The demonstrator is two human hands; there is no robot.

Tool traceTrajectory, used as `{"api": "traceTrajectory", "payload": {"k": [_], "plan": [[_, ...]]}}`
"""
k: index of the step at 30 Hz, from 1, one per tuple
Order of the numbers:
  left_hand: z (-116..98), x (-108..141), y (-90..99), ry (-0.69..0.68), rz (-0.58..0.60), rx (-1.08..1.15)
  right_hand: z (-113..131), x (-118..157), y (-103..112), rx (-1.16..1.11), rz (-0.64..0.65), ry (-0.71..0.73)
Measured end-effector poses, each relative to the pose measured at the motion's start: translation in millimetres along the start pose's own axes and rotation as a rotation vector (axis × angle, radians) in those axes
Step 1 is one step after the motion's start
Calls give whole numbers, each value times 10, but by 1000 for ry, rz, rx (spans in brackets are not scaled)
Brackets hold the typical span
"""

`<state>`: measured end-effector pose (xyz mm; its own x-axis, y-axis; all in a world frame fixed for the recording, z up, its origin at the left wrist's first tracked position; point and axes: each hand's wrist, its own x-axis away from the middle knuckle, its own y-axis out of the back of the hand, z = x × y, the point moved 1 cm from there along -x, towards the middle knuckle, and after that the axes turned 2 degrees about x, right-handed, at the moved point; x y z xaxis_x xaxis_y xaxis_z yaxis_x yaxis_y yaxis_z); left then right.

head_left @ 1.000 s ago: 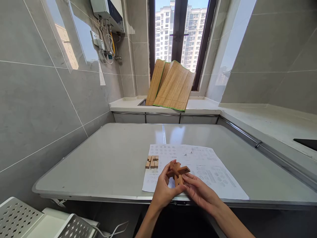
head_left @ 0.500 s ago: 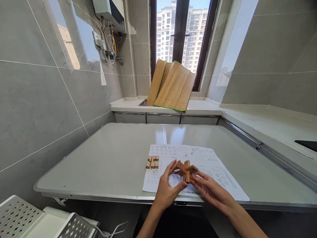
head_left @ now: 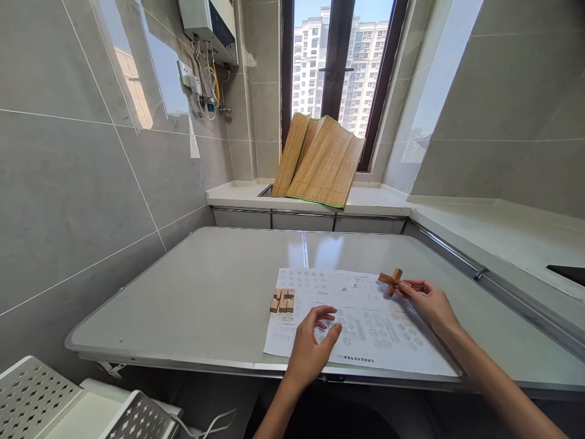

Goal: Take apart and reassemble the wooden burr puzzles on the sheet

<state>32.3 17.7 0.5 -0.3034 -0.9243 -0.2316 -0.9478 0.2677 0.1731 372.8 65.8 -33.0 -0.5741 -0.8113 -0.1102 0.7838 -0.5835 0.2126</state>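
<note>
My right hand (head_left: 427, 302) pinches one arm of a brown wooden cross-shaped block assembly (head_left: 391, 281) at the upper right part of a printed paper sheet (head_left: 365, 329). Whether the assembly rests on the sheet or hangs just above it, I cannot tell. Over the sheet's lower left part is my left hand (head_left: 315, 341), its fingers curved and apart, with nothing between them. Several lighter wooden pieces (head_left: 283, 300) lie side by side at the sheet's left edge.
The sheet lies on a pale table (head_left: 192, 305). Behind it, a bamboo mat (head_left: 326, 161) leans at the window on a white ledge (head_left: 242, 194). White perforated racks (head_left: 36, 396) stand at the lower left.
The wooden assembly has moved from between both hands to the right and away from me, in my right hand. My left hand has let go of it and stayed near its place.
</note>
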Motion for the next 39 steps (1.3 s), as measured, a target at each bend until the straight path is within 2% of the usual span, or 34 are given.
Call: {"api": "traceTrajectory", "payload": {"k": [5, 10, 14, 18, 20, 23, 27, 31, 39], "plan": [[-26, 6, 7, -13, 11, -81, -56, -148, -6, 75, -72, 1], [-17, -3, -1, -29, 16, -92, -38, -136, -44, 126, -91, 23], [-5, -7, 0, -38, 27, -93, -44, 4, -52, 168, -102, 54], [-9, -3, 3, -43, 30, -106, -31, 325, -86, 249, -224, 163], [-18, -1, 1, -32, 29, -109, 1, 542, -158, 210, -166, 176], [-32, -1, -8, -5, 51, -88, 73, 869, -348, 108, 194, 152], [-42, -7, -23, 9, 93, -54, 128, 1143, -570, -2, 403, 87], [-39, -16, -32, 14, 99, -49, 100, 1201, -640, 10, 459, 103], [-18, -33, -38, 3, 98, -53, 146, 1234, -623, 35, 426, 123]]}}
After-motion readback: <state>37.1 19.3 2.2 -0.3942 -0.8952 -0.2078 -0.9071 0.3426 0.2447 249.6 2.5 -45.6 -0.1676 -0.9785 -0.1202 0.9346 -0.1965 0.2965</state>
